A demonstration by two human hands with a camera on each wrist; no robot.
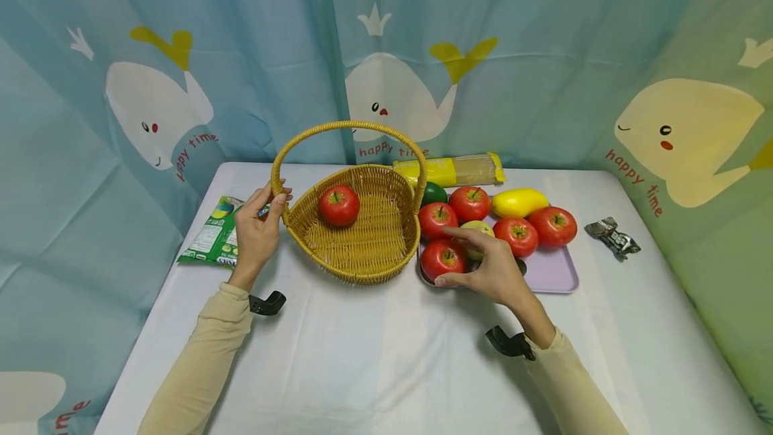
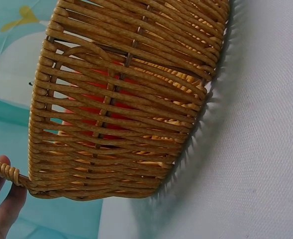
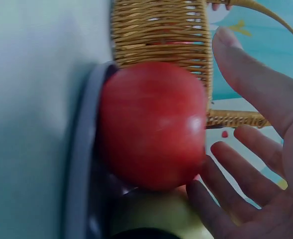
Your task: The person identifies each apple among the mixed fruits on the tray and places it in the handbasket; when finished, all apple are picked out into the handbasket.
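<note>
Left hand [image 1: 256,233] pinches the arched golden wicker handle [image 1: 350,125]; right hand [image 1: 495,268], spread apart, should evenly cup the round red apple [image 1: 443,260].

You see a basket [image 1: 356,275] of rough, ridged wicker-like strands with a slight sheen, while the nearest apple [image 3: 153,124] is smooth and glossy, its highlights soft, and the tray [image 1: 560,275] looks like smooth plastic. Your table's cover [image 2: 265,149] is matt cloth with a fine woven grain, your sleeve [image 1: 199,361] is matt cloth too, and the curtain [image 1: 272,52] hangs as smooth, softly creased fabric. Before you, the green bag [image 1: 208,240] is shiny, crinkled film, the noodle pack [image 1: 477,170] glossy plastic, and the dark wrapper [image 1: 612,237] creased and foil-like.
</note>
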